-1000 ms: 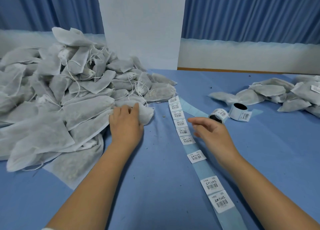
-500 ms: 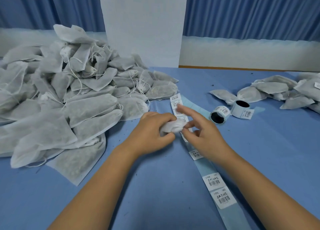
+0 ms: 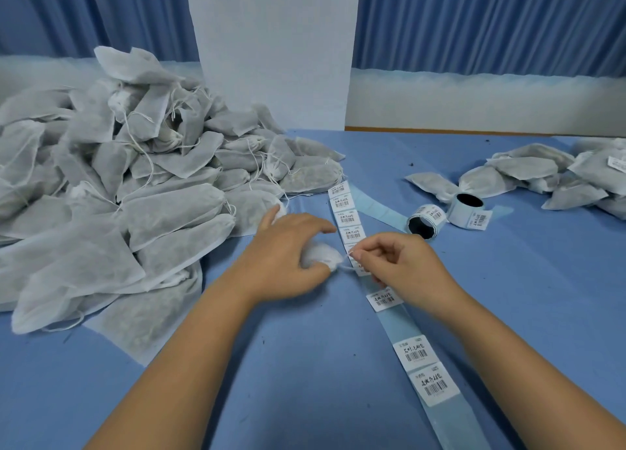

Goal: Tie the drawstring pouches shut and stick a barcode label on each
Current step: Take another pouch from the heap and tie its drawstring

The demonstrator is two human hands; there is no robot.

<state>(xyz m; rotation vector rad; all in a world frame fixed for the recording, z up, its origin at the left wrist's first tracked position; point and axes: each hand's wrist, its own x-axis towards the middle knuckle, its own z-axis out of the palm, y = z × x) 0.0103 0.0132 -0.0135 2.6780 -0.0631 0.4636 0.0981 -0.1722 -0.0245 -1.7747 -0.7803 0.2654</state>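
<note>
Head view: your left hand [image 3: 291,251] curls round a small white drawstring pouch [image 3: 322,257], thumb under it, forefinger stretched out over the top, gripping it at its gathered neck. Your right hand [image 3: 404,268] is closed in a pinch, thumb and forefinger holding the pouch's thin white drawstring [image 3: 346,266], which runs the short way back to the neck. Pouch and pinch sit right over the label strip [image 3: 414,352], about halfway along it; the strip lies on the blue table cloth [image 3: 305,365], running from beside your right forearm away towards the far side, with white barcode labels spaced along pale blue backing. Left of the strip, a large heap of loose pouches [image 3: 118,195], strings trailing, its nearest bags just beside your left hand. Right of the strip, near its far end, two label rolls [image 3: 423,220], one tipped on its side, one upright. Further right, well apart from the strip, a smaller pile of pouches [image 3: 542,175]; one at the frame edge shows a label. Beyond the strip's far end, a white panel [image 3: 274,49] against blue curtains [image 3: 474,19].
</note>
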